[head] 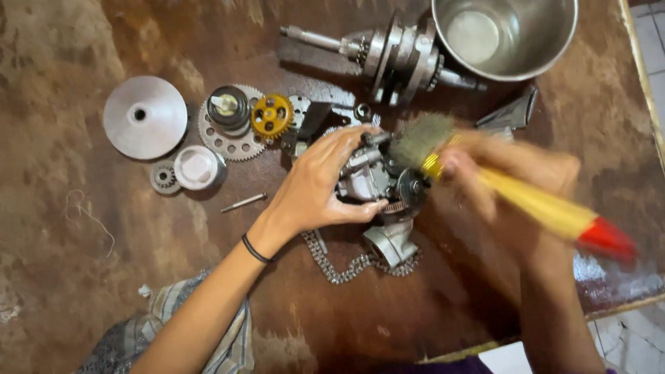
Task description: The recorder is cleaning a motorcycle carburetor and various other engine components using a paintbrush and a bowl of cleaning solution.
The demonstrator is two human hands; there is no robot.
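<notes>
In the head view, a grey metal engine part is held on the brown table by the left hand. The fingers are curled over its top and the thumb is pressed along its near side, so the hand is closed around it. A black band is worn at that wrist.

A paintbrush with a yellow handle and red tip is gripped by the right hand, which is blurred; the fingers are wrapped shut around the handle near the ferrule. The bristles are laid against the far right side of the engine part, just beyond the left fingertips.

Just below the left thumb, a chain is spread on the table, with a small grey housing resting on it. Left of the left fingers, a yellow gear, a large toothed wheel, a metal cylinder and a silver cone disc are laid out. Near the left wrist a thin pin is seen. Beyond the fingers, a crankshaft is set beside a steel bowl.
</notes>
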